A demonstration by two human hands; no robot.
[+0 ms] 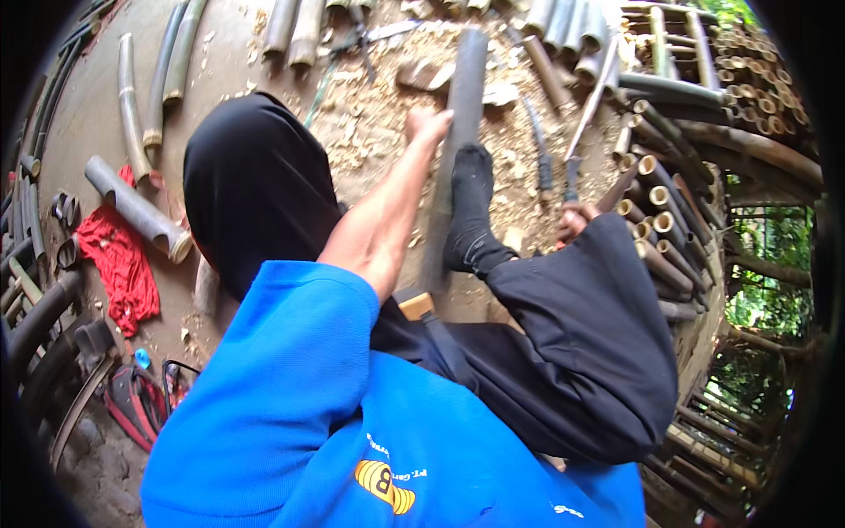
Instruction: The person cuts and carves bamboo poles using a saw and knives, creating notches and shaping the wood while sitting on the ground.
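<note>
A long dark grey bamboo pole [466, 84] lies upright in the picture, running away from me over wood chips. My left hand [428, 126] reaches forward and is closed at the pole's left side; its far fingers are hidden. My sock-covered foot [471, 207] presses against the pole just nearer to me. On the right, beside my bent knee, my right hand [575, 220] is closed round the dark handle of a machete [586, 123], whose long blade points away from me. A second curved blade with a dark handle [544, 172] lies on the chips to its left.
Cut bamboo pieces [664, 207] are stacked on the right, with more poles [295, 35] at the far side. A red cloth [119, 264] lies at left under a bamboo length [136, 207]. A wooden block [424, 75] sits on the chips. A red and black bag [136, 400] is at lower left.
</note>
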